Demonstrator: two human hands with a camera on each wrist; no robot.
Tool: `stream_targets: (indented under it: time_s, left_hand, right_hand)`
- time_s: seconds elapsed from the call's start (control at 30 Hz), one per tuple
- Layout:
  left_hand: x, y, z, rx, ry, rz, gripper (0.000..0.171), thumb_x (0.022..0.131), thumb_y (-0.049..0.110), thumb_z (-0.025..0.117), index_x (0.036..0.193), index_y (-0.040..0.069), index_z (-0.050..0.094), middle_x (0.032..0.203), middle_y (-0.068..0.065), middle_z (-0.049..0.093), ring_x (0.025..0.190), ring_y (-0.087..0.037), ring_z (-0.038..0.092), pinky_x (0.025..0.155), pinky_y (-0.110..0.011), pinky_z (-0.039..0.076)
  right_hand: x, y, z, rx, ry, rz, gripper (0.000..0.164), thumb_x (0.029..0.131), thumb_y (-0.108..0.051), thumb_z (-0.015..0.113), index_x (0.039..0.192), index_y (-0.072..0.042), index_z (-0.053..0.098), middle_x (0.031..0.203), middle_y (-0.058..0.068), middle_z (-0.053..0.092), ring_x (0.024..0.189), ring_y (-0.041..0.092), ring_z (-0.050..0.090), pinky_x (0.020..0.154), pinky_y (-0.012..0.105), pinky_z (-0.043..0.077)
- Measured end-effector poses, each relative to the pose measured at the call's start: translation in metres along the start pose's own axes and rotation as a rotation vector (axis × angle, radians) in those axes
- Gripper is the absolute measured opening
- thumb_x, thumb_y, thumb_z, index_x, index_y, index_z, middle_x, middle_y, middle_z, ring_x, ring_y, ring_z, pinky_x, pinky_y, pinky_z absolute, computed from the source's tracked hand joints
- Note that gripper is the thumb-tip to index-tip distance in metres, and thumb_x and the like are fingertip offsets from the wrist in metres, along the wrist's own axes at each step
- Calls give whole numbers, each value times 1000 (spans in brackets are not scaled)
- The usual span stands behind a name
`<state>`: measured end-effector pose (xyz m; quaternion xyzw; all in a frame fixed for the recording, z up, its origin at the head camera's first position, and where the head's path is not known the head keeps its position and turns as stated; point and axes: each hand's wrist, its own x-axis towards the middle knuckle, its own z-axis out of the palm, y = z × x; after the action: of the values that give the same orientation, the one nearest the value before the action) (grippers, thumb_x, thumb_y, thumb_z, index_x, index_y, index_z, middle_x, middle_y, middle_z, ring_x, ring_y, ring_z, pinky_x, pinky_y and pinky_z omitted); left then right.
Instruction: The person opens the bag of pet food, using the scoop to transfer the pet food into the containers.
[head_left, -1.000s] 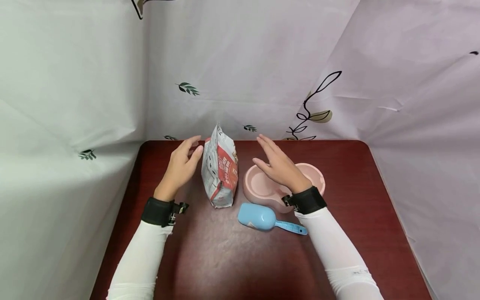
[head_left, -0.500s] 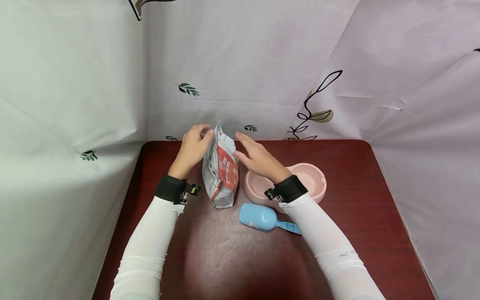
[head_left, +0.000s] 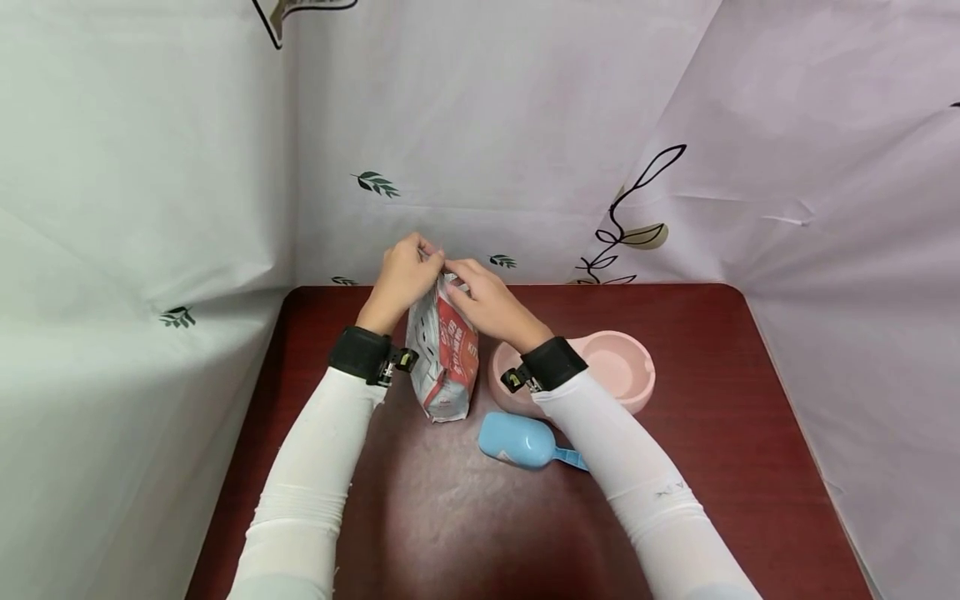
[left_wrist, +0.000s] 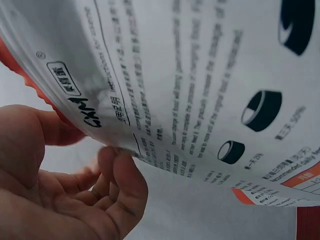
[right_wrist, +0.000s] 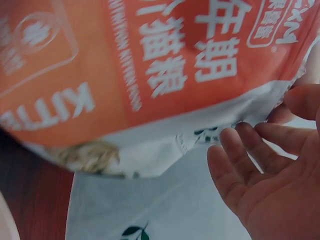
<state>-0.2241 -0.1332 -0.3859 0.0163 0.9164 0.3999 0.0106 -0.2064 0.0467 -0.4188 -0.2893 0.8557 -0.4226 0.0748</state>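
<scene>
A red and white bag of kitten food (head_left: pixel 455 346) stands upright on the table, its print filling both wrist views. My left hand (head_left: pixel 403 279) pinches its top edge from the left; in the left wrist view the fingers (left_wrist: pixel 122 185) are curled at the bag's rim. On the other side, my right hand (head_left: pixel 495 304) holds the same top edge, thumb (right_wrist: pixel 302 100) at the rim and the other fingers more extended. The fingertips of both hands meet closely there, partly hiding the seal. Below my right wrist lies a blue scoop (head_left: pixel 517 439), its handle end covered by the sleeve.
A pink double bowl (head_left: pixel 643 392) sits right of the bag, partly beneath my right wrist. The dark red table (head_left: pixel 712 450) is bordered by white patterned cloth (head_left: pixel 510 150) at the back and sides.
Both hands have come inward from either side of the bag to its top edge and now take hold of it. The bag, scoop and bowl have stayed in place.
</scene>
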Motion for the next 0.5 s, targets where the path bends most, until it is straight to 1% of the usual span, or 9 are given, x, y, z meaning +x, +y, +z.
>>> stream_targets:
  time_s: [0.07, 0.17, 0.33, 0.43, 0.5]
  left_hand:
    - [1, 1, 0, -3, -5, -11, 27, 105, 32, 53, 101, 6, 61, 89, -10, 61, 76, -26, 58, 64, -34, 47]
    - [2, 1, 0, -12, -30, -19, 28, 107, 30, 50, 90, 8, 56, 80, -7, 56, 68, -24, 55, 59, -32, 46]
    - [5, -1, -1, -34, -88, -16, 33, 109, 27, 44, 82, 9, 53, 69, -5, 52, 57, -20, 54, 53, -30, 48]
    - [7, -2, -2, -60, -121, -28, 35, 109, 24, 40, 79, 9, 51, 69, -6, 50, 56, -20, 54, 54, -33, 52]
    - [8, -2, -2, -76, -140, -37, 36, 109, 23, 38, 78, 9, 49, 69, -7, 50, 55, -20, 53, 56, -37, 54]
  right_hand:
    - [3, -2, 0, 25, 8, 32, 51, 111, -26, 44, 158, -7, 40, 156, 15, 45, 133, 30, 56, 108, 44, 48]
    - [7, -5, 1, 50, 27, 68, 50, 111, -25, 44, 158, -9, 41, 153, 14, 49, 128, 26, 57, 104, 43, 49]
    - [11, -7, 0, 72, 36, 96, 49, 110, -23, 45, 158, -11, 43, 148, 12, 52, 121, 23, 57, 99, 42, 48]
    - [13, -8, 1, 68, 34, 94, 48, 110, -21, 45, 157, -10, 44, 148, 13, 52, 124, 24, 57, 101, 43, 48]
    - [14, -8, 0, 60, 32, 92, 47, 110, -20, 45, 156, -9, 44, 149, 14, 52, 127, 25, 56, 103, 43, 48]
